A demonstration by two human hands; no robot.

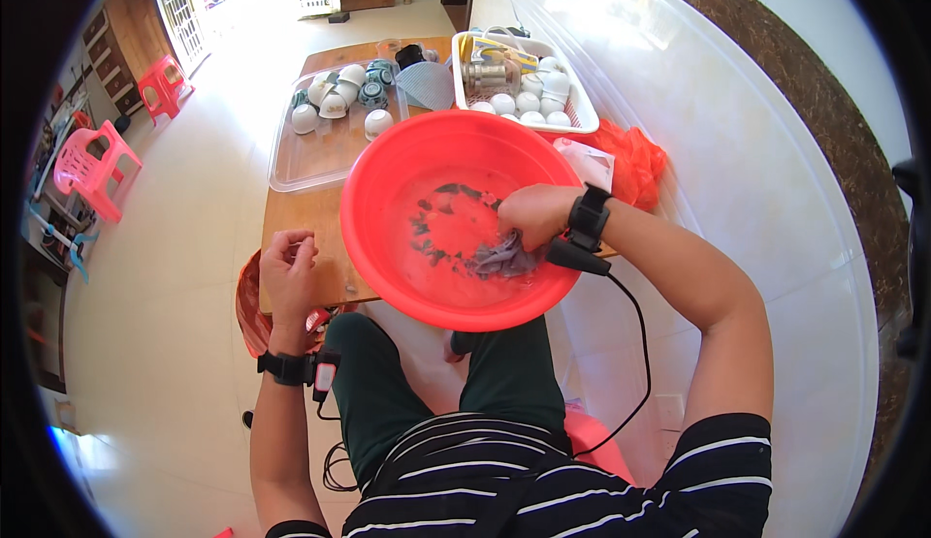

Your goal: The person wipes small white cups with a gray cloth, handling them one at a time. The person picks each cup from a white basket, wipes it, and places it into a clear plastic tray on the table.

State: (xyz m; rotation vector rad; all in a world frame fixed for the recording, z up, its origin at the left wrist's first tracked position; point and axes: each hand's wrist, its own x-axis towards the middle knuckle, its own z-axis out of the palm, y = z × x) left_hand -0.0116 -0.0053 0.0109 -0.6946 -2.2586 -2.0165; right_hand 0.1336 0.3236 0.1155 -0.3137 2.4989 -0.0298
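A large red plastic basin sits before me on the front part of a wooden table, with shallow water inside. My right hand reaches over its right side and grips a wet greyish-purple cloth. Dark patterning, partly blurred, rings the basin's bottom. Left of the basin, my left hand hovers by the table's left edge, fingers loosely curled in and nothing seen in them. Behind the basin, a clear plastic tray carries several white cups and dark patterned cups.
At the back right, a white plastic basket holds several white cups and a glass jar. Beside it lie a red plastic bag and a whitish box. A cable hangs from my right wristband. A red bag hangs below the table's left edge.
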